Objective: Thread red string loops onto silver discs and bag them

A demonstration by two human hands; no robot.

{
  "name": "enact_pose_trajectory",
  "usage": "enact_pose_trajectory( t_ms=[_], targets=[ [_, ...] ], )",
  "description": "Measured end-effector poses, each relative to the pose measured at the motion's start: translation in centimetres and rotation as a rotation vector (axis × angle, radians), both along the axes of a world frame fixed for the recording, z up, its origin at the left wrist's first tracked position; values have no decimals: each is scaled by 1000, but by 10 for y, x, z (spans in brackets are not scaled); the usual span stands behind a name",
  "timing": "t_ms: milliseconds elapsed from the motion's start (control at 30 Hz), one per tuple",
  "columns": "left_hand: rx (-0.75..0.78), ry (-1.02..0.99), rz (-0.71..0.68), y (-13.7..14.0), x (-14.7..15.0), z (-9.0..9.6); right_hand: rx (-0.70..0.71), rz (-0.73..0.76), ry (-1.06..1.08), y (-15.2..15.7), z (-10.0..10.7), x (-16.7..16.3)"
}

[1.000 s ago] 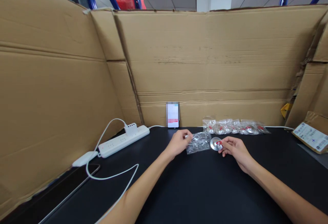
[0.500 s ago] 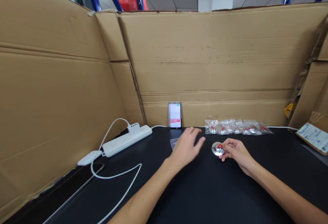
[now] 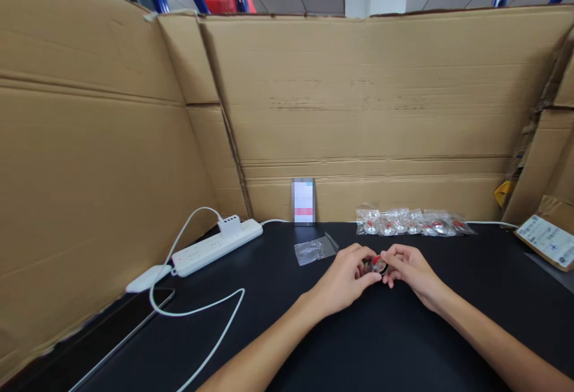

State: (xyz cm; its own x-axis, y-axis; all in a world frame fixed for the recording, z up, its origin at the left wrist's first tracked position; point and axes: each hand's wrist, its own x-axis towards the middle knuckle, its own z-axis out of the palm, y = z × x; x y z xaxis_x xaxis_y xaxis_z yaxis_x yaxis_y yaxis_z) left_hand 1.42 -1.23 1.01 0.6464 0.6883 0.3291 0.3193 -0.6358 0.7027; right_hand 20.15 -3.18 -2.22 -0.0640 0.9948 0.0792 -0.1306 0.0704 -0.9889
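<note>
A small round silver metal disc (image 3: 381, 266) with a red piece on top is held between both hands above the black table. My left hand (image 3: 343, 278) has its fingers and thumb curled round the disc's left side. From the right, my right hand (image 3: 411, 268) pinches it near the red piece. Fingers cover much of the disc's edge. A flat clear plastic bag (image 3: 309, 252) lies on the table, left of and beyond my left hand. Behind my hands, several bagged silver discs with red pieces (image 3: 412, 224) form a row along the cardboard wall.
A phone (image 3: 304, 202) leans upright against the cardboard wall (image 3: 323, 93). At the left are a white power strip (image 3: 217, 247), a loose white cable (image 3: 200, 310) and a dark flat panel. A cardboard package with a label (image 3: 549, 239) sits at the right.
My left hand has moved right and closed on the disc, uncovering the clear bag it partly hid. My right hand keeps its hold; the disc now looks more tilted.
</note>
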Motion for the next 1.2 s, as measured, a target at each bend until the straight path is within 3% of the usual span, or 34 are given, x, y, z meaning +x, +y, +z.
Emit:
enact_pose_trajectory(
  t_ms=[100,167,367,500,667,867,1200],
  targets=[
    [-215,-96,28,11,-1,-1,19,-61,-63,4,-4,3],
    [-258,-113,84,20,-4,-5,78,-118,-203,6,-6,7],
    [48,92,245,29,-13,-14,348,-241,-757,4,-4,17],
    [83,97,245,27,-13,-15,403,-314,-980,-1,0,17],
    [-33,-16,202,26,-9,-14,525,-345,-995,-10,8,9],
    [-238,-153,16,12,1,-9,666,-153,-936,-19,16,-4],
    [-143,-101,73,3,3,-4,656,-90,-886,-22,13,-8]
  ],
)
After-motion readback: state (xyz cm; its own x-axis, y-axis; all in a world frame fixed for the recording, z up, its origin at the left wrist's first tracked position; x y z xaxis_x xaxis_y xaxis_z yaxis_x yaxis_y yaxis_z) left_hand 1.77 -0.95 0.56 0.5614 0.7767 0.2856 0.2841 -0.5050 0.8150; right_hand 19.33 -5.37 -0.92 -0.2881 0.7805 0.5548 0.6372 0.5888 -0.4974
